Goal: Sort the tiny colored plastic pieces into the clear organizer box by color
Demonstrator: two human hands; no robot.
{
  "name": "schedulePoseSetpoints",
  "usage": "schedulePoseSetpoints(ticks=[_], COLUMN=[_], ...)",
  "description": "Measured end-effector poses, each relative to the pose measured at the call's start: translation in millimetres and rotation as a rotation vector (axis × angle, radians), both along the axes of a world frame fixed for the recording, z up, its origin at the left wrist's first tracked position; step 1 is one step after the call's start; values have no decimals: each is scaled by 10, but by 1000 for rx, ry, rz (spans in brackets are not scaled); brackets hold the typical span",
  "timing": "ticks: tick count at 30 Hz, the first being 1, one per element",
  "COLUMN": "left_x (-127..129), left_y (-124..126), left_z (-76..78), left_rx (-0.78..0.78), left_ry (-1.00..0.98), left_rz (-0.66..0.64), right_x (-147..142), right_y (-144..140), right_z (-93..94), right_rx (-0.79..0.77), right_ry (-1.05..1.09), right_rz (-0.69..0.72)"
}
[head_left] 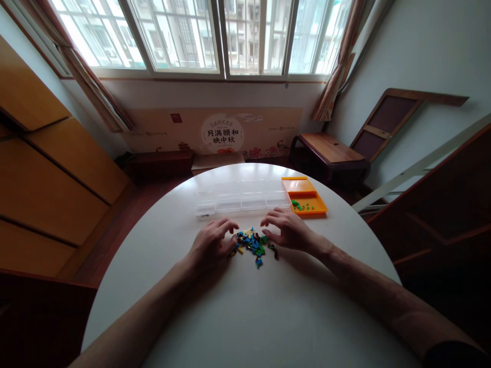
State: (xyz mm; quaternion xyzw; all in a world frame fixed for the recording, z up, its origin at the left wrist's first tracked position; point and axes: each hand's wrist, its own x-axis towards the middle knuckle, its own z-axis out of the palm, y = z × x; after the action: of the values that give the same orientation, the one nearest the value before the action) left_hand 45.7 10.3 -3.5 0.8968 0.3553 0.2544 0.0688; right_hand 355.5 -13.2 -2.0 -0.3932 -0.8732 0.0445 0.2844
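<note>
From the head view I see my left hand [212, 244] and right hand [286, 231] resting on the white tabletop [245, 317], one on each side of a small pile of coloured bricks [252, 244]. Both hands' fingers are curled loosely, spread at the pile's edges, gripping nothing. Beyond lie a clear compartment box [241, 197] and, just beside it, an orange tray [307, 197] holding green pieces [302, 206].
</note>
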Motion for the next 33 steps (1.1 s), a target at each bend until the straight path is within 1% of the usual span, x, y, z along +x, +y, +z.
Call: schedulePoseSetpoints(ticks=[3,6,10,13,16,20,26,29,33], left_x=[-6,-17,-32,-33,-28,-29,-31,-27,-19], left_y=[2,6,2,-8,-17,-19,-11,-12,-22], left_z=[-1,-9,-19,-10,12,32,8,3,11], left_rx=[-11,-16,-16,-11,-3,2,-7,-7,-11], left_ry=[9,4,0,-3,1,14,20,25,24], left_rz=[1,3,-2,-2,2,-5,-5,1,5], right_x=[-160,-274,-375,-403,-388,-297,-136,-125,-149], right_y=[53,122,206,233,224,210,202,183,181], right_z=[-15,10,39,23,1,-8,25,44,20], right_rx=[-69,-149,-243,-274,-274,-237,-262,-267,-258], right_ry=[-1,29,64,109,124,129,110,88,70], right_rz=[-13,-43,-55,-58,-52,-44,21,12,-14])
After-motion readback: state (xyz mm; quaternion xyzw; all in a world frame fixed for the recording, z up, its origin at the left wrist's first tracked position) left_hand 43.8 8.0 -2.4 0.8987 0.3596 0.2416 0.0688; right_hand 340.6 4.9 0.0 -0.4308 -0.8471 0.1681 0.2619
